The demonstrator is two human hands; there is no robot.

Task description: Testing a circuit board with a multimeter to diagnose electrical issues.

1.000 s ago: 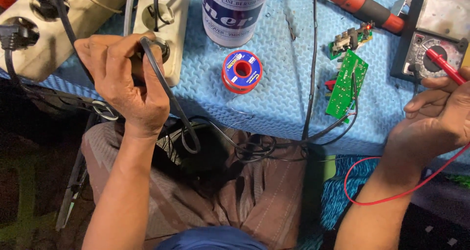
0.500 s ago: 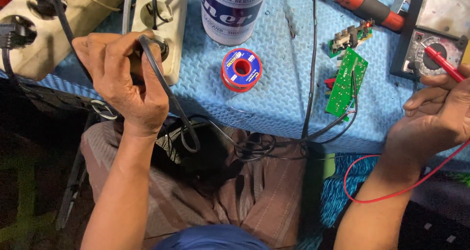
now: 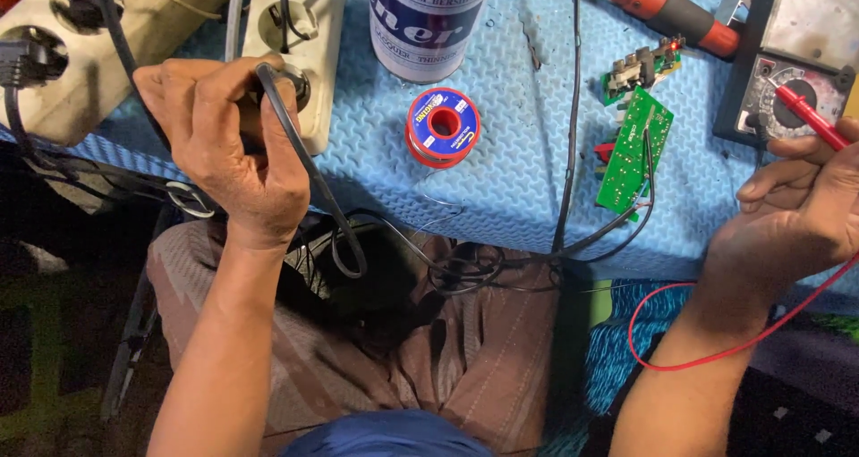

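My left hand (image 3: 228, 148) is closed around a black plug and its cable (image 3: 309, 175), held at a socket of the cream power strip (image 3: 304, 37). My right hand (image 3: 792, 220) grips a red test probe (image 3: 810, 117), whose thin red lead (image 3: 707, 350) loops down off the table edge. The probe points toward a black analog multimeter (image 3: 801, 46). A green circuit board (image 3: 633, 148) with black wires lies between my hands on the blue foam mat (image 3: 510, 180). A second small board (image 3: 640, 63) above it shows a lit red light.
A red and blue solder spool (image 3: 443, 126) lies mid-mat, below a white and blue can (image 3: 428, 23). A second cream power strip (image 3: 85, 55) sits at the left. A red-handled tool (image 3: 658, 5) lies at the top right. Tangled black cables (image 3: 465, 269) hang over my lap.
Both hands stay almost where they were; the left hand has shifted slightly at the socket. Nothing was picked up or released.
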